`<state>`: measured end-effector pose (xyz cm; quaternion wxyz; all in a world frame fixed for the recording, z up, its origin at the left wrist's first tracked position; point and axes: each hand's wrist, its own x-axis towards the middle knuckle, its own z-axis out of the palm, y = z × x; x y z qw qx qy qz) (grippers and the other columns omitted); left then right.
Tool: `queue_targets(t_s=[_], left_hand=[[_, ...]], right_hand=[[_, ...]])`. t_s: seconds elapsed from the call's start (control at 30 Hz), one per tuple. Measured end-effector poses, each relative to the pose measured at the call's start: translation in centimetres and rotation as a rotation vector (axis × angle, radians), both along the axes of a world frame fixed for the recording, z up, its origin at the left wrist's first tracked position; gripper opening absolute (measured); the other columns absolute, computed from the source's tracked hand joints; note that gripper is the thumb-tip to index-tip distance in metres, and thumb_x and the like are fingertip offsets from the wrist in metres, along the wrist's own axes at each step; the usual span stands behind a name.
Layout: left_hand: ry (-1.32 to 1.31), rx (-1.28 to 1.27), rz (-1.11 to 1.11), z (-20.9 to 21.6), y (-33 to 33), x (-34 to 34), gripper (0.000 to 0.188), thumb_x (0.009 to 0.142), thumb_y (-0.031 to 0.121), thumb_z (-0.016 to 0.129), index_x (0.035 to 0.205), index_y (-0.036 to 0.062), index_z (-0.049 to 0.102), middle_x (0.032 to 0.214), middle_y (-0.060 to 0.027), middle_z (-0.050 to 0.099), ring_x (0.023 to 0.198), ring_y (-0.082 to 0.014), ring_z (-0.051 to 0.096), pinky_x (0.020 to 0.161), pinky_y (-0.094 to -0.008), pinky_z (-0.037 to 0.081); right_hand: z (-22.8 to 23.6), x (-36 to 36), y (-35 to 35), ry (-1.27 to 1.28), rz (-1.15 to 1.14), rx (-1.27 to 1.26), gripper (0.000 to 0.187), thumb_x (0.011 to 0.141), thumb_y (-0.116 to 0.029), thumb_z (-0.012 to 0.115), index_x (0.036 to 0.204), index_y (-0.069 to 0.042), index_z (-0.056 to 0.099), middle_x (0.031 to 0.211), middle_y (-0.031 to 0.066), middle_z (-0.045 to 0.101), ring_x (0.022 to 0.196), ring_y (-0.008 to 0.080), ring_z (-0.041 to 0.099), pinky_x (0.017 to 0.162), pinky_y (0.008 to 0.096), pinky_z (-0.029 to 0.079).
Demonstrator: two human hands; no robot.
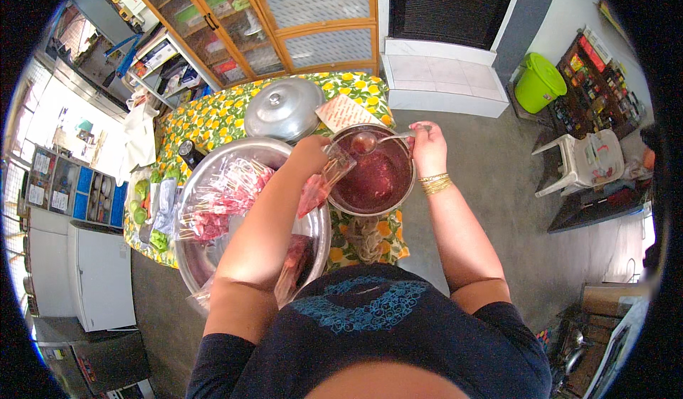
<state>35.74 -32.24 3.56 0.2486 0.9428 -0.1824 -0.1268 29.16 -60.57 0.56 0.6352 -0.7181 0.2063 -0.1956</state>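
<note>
My left hand [311,154] is closed on a clear plastic bag [340,164] with red meat in its lower part. The bag's mouth reaches over the near-left rim of a metal pot [412,185]. Dark reddish liquid [377,180] fills much of the pot. My right hand [428,147] grips the handle of a metal ladle [364,143], whose bowl is over the pot with brownish liquid in it. Left of the pot, a wide metal basin [182,257] holds several bags of skewered meat [238,185]. My left forearm covers part of the basin.
A domed metal lid [283,109] and a flat cardboard-like piece [353,113] lie behind on the lemon-print tablecloth [213,114]. A dark bottle [190,153] and green vegetables [140,203] are at the left. A plastic chair [590,161] and a lime-green bin [538,84] stand right.
</note>
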Motion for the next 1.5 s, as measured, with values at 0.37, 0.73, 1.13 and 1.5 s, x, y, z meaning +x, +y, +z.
queue_targets(t_s=[0.37, 0.73, 1.13, 1.5], left_hand=[[0.059, 0.076, 0.076, 2.4, -0.7, -1.7, 0.062, 0.073, 0.004, 0.065, 0.134, 0.0145, 0.064, 0.119, -0.0236, 0.068, 0.108, -0.0387, 0.067, 0.095, -0.0432, 0.052], [0.037, -0.014, 0.099, 2.1, -1.1, -2.2, 0.054, 0.074, 0.009, 0.063, 0.128, 0.01, 0.067, 0.118, -0.0241, 0.068, 0.112, -0.0393, 0.065, 0.097, -0.0431, 0.05], [-0.01, 0.11, -0.055, 0.4, -1.1, -0.4, 0.056, 0.072, 0.01, 0.065, 0.129, 0.0105, 0.067, 0.119, -0.0223, 0.069, 0.111, -0.0379, 0.066, 0.097, -0.0429, 0.051], [0.023, 0.067, -0.046, -0.3, -1.1, 0.2, 0.047, 0.073, 0.014, 0.068, 0.12, 0.013, 0.072, 0.107, -0.0222, 0.072, 0.097, -0.0383, 0.07, 0.086, -0.0442, 0.055]], right_hand=[[-14.9, 2.5, 5.8, 0.403, 0.159, -0.432, 0.012, 0.096, -0.016, 0.057, 0.102, -0.009, 0.065, 0.102, 0.0165, 0.073, 0.091, 0.0293, 0.071, 0.087, 0.0427, 0.055], [-10.2, 1.0, 3.2, 0.41, 0.065, 0.533, 0.015, 0.102, -0.018, 0.051, 0.105, -0.006, 0.06, 0.076, 0.0097, 0.064, 0.058, 0.0183, 0.061, 0.051, 0.0329, 0.055], [0.0, -2.2, -1.4, 0.188, -0.045, 0.1, 0.018, 0.1, -0.016, 0.051, 0.1, -0.003, 0.063, 0.071, 0.0091, 0.066, 0.057, 0.0168, 0.064, 0.048, 0.0328, 0.052], [6.2, -3.2, 9.5, -0.232, 0.274, -0.583, 0.013, 0.095, -0.01, 0.056, 0.098, -0.002, 0.066, 0.089, 0.023, 0.068, 0.087, 0.0401, 0.067, 0.079, 0.0455, 0.053]])
